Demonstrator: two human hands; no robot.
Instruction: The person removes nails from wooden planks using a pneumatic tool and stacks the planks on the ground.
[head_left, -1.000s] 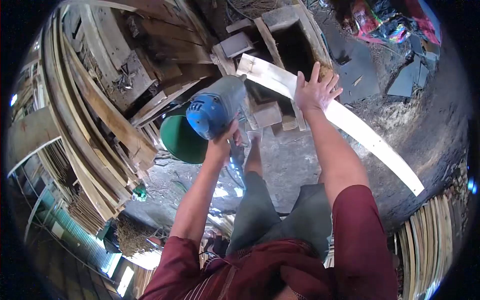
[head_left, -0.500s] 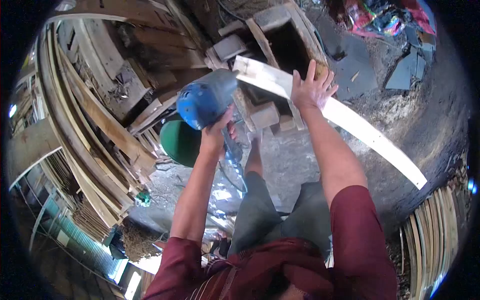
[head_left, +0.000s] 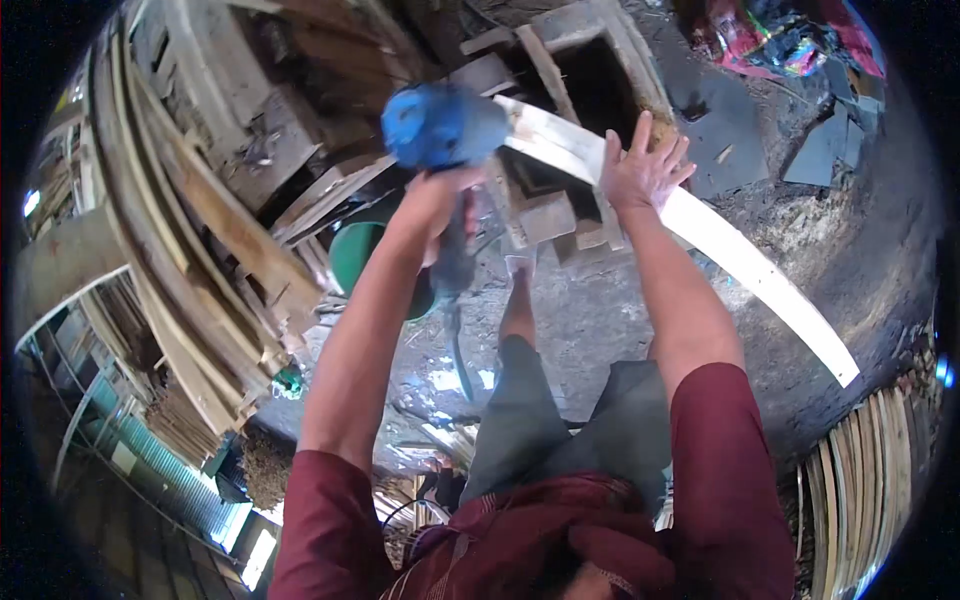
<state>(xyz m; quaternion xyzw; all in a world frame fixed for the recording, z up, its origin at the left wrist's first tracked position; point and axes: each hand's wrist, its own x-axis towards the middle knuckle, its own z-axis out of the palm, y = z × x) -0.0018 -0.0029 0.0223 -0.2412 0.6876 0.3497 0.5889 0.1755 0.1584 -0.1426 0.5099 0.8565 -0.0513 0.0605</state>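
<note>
My left hand is wrapped round the grip of a blue and grey pistol-grip power drill, slightly blurred. The drill's grey front end meets or nearly meets the near end of a long pale wooden plank; contact and any bit cannot be made out. A cord hangs below the grip. On the plank, my right hand lies flat with its fingers spread. The plank slants to the lower right across a wooden frame.
Long boards are stacked on the left, and more strips stand at lower right. A green round container sits behind my left forearm. Grey sheet pieces and a colourful bag lie on the ground ahead.
The drill has moved up and to the right with my left hand and is more level against the plank's end. My right hand stays on the plank; the whole view has shifted slightly.
</note>
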